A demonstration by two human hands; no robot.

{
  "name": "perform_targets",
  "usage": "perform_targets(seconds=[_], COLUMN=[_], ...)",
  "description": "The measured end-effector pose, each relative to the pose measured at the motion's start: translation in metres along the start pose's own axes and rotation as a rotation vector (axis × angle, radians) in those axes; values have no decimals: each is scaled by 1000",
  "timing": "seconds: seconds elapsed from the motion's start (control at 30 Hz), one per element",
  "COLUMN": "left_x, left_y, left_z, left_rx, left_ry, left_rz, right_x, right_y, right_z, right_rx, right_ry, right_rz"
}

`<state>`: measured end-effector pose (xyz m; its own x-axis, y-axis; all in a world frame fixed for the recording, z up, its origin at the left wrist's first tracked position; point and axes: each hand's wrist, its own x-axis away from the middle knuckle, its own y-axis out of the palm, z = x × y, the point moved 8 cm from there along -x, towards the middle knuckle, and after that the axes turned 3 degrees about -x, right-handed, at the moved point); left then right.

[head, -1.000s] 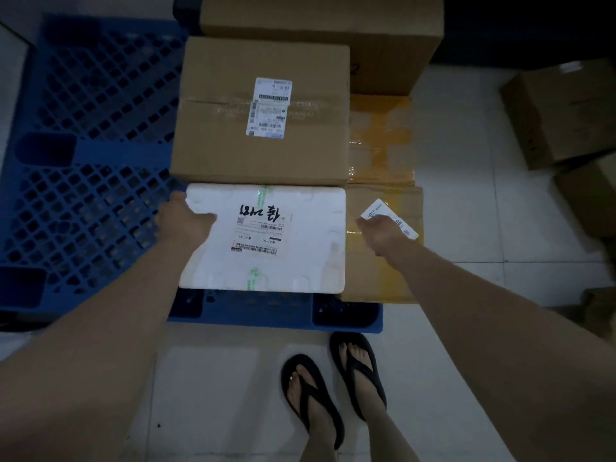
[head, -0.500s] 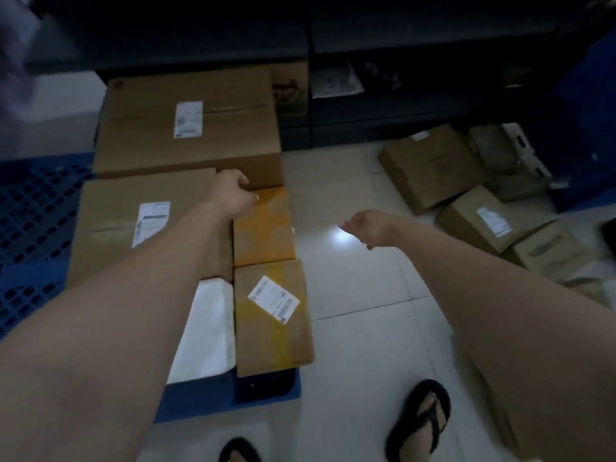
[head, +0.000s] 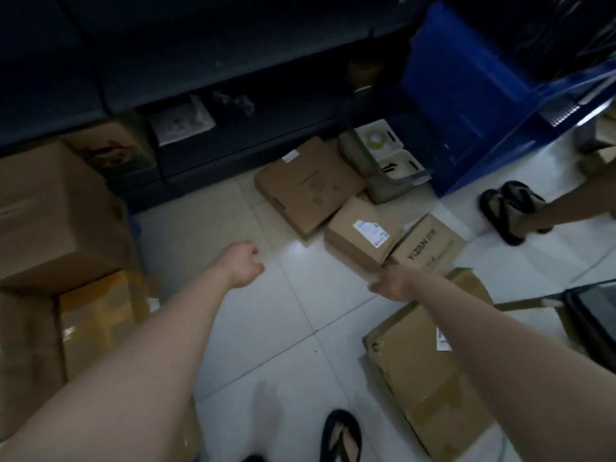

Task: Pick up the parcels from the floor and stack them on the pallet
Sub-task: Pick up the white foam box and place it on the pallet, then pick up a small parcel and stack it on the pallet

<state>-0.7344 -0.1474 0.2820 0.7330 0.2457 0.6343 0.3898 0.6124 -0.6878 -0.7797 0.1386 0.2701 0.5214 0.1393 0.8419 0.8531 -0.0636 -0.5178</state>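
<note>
2 hands reach over the floor (head: 266, 328): your left hand (head: 245, 263) loosely curled and empty, your right hand (head: 391, 283) spread, empty, near the labelled parcel (head: 361, 236).

Dim room. White tiled floor (head: 293, 328) fills the frame's centre, with one bright glare spot. Dark shelving (head: 213, 68) spans the top; blue rack (head: 466, 95) upper right.

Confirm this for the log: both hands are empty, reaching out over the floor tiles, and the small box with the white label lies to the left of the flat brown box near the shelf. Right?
Not quite. In the head view the small labelled box lies to the right of the flat brown box, not the left. The rest stands: the left hand and right hand are empty, out over the floor tiles.
</note>
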Motion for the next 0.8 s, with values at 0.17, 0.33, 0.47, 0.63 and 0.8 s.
perform_targets(seconds=[0.17, 0.33, 0.47, 0.63, 0.8], left_x=[-63, -134, -183, -282, -391], left_y=[-6, 13, 47, 118, 216], left_z=[61, 101, 122, 123, 102], left_rx=[-55, -139, -109, 15, 129], left_ry=[39, 85, 115, 140, 129], left_rz=[-48, -155, -212, -129, -66], right_x=[-31, -73, -128, -228, -359], right_y=[-18, -42, -37, 15, 82], right_z=[34, 46, 78, 118, 154], right_rx=[-86, -319, -605, -964, -1492], right_ry=[17, 21, 169, 404, 584], right_rz=[51, 135, 210, 195, 243])
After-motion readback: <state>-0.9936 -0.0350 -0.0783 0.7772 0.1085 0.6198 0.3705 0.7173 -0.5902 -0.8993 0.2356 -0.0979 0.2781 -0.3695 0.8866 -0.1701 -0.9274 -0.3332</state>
